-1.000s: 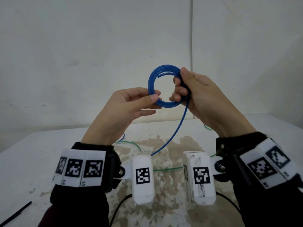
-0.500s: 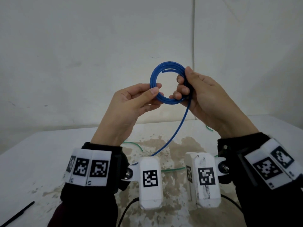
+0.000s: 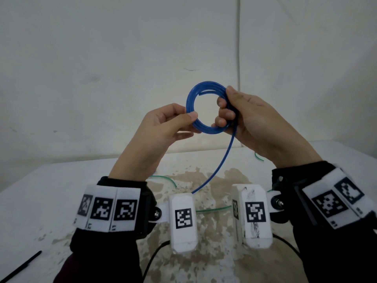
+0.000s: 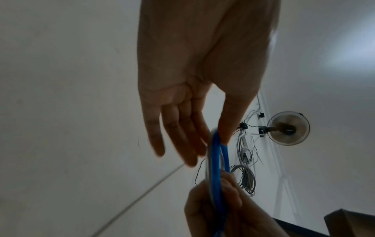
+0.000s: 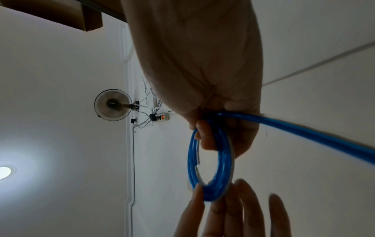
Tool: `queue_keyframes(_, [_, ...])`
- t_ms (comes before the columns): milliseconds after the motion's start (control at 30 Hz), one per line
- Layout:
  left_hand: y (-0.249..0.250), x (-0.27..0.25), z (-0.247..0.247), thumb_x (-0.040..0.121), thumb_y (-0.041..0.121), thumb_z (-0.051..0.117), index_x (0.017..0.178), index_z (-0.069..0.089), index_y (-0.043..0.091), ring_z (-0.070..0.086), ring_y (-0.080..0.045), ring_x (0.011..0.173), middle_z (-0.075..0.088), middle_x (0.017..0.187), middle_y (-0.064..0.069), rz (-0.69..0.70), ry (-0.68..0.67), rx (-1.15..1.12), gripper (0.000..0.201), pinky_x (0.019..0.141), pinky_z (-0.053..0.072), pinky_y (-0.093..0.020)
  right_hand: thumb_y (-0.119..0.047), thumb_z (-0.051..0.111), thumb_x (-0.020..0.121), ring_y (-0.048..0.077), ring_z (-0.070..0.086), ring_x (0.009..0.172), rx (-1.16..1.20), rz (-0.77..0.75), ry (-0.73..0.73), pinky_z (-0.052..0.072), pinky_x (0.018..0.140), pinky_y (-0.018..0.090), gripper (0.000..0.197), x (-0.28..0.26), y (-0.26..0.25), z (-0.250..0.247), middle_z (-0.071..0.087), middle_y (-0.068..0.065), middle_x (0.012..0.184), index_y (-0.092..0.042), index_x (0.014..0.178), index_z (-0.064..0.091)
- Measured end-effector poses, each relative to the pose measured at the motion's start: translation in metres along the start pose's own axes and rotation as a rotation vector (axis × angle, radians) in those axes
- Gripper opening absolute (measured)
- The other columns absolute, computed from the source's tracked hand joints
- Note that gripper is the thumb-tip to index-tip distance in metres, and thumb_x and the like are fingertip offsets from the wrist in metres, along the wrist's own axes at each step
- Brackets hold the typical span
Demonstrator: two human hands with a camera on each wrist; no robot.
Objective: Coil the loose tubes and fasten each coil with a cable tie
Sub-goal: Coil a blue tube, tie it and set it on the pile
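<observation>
Lying below both hands (image 3: 214,127): green tube (image 3: 212,209), black cable tie (image 3: 21,266)

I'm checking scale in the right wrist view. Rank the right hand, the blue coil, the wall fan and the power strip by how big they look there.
1. right hand, though nearness to the camera inflates it
2. blue coil
3. wall fan, far off
4. power strip, also far off

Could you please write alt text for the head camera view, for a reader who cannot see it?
Two hands hold a blue tube coil up before a white wall: the left hand pinches its left side, the right hand grips its right side. The tube's loose tail hangs toward a stained white table.
</observation>
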State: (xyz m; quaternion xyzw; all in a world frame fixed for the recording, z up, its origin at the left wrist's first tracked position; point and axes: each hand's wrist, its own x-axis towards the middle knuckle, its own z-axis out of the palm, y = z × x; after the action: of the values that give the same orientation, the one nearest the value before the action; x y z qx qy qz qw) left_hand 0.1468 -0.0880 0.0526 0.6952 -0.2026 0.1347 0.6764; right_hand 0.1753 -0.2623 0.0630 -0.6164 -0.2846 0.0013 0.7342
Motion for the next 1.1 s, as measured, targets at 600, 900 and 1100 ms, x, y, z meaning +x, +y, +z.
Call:
queue_keyframes(600, [0.000,0.004,0.003,0.104,0.024,0.031,0.069,0.044,0.011,0.024,-0.009,0.050,0.031,0.060,0.002,-0.105,0.014,-0.130,0.040,0.057,0.021,-0.024,-0.029,0.032,0.103,0.014,0.053,0.060,-0.224,0.054,-0.112,0.053,0.077,0.033,0.038,-0.001,0.009,0.013,0.048,-0.003,0.057,-0.008,0.083,0.056])
queue_keyframes(900, [-0.001,0.001,0.008,0.102,0.026,0.037,0.073,0.042,0.009,0.032,-0.012,0.051,0.025,0.059,0.001,-0.016,-0.075,-0.065,0.033,0.058,0.033,-0.020,-0.030,0.032,0.104,0.011,0.041,0.050,-0.192,0.020,-0.103,0.051,0.066,0.027,0.040,-0.004,0.003,0.019,0.035,-0.004,0.054,-0.007,0.081,0.055])
queue_keyframes(1100, [-0.002,0.002,0.016,0.101,0.028,0.038,0.069,0.041,0.011,0.038,-0.013,0.052,0.030,0.054,0.002,0.075,-0.010,-0.117,0.037,0.061,0.037,-0.022,-0.032,0.033,0.103,0.014,0.043,0.049,-0.088,0.029,-0.106,0.054,0.068,0.027,0.041,-0.005,-0.004,0.016,0.037,-0.002,0.052,-0.007,0.079,0.056])
